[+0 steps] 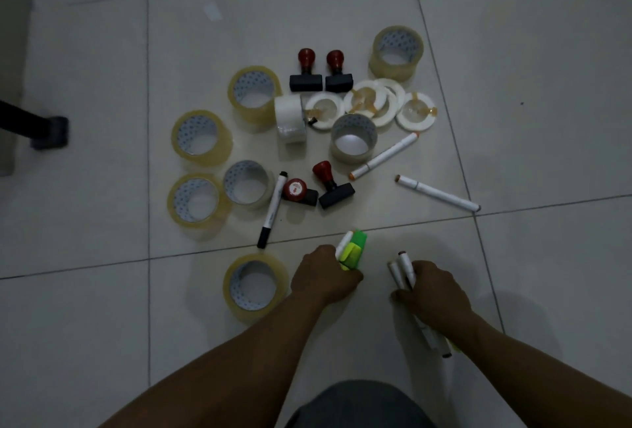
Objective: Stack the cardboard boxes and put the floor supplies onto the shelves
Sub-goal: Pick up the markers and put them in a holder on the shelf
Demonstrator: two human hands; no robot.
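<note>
Fist-gripped highlighters point(353, 250) in L hand point(325, 274), R hand point(433, 291) curled round white markers point(402, 271), maybe three, both knuckles-up over floor point(102, 325)

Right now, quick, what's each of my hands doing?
Left hand: gripping a bundle of green and yellow highlighters.
Right hand: gripping several white marker pens.

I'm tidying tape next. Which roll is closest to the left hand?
The clear tape roll just left of the left hand: the only one this side of the grout line; all others lie beyond it.
</note>
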